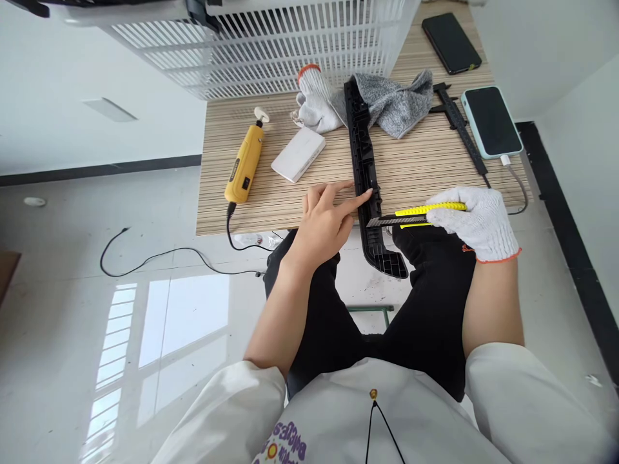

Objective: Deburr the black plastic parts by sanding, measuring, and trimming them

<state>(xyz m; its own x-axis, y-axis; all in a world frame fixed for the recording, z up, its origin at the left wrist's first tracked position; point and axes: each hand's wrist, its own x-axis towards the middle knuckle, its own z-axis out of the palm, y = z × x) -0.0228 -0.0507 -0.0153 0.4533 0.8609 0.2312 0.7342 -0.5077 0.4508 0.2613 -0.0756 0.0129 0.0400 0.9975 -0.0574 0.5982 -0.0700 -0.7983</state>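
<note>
A long black plastic trim piece (363,151) lies over the table's front edge, its curved lower end sticking out above my lap. My bare left hand (325,220) rests against its left side with fingers apart, the index fingertip pressing on top of the piece. In a white knit glove, my right hand (476,219) is closed around a yellow and black utility knife (418,214). The knife's blade is slid out and points left, its tip at the piece just below my left index finger. Whether the blade touches the plastic I cannot tell.
A yellow rotary tool (245,164), its cord hanging down, and a white block (298,154) lie left. Behind are another glove (316,103), a grey cloth (394,100) and a white plastic crate (300,48). Calipers (459,125) and two phones (492,121) lie right.
</note>
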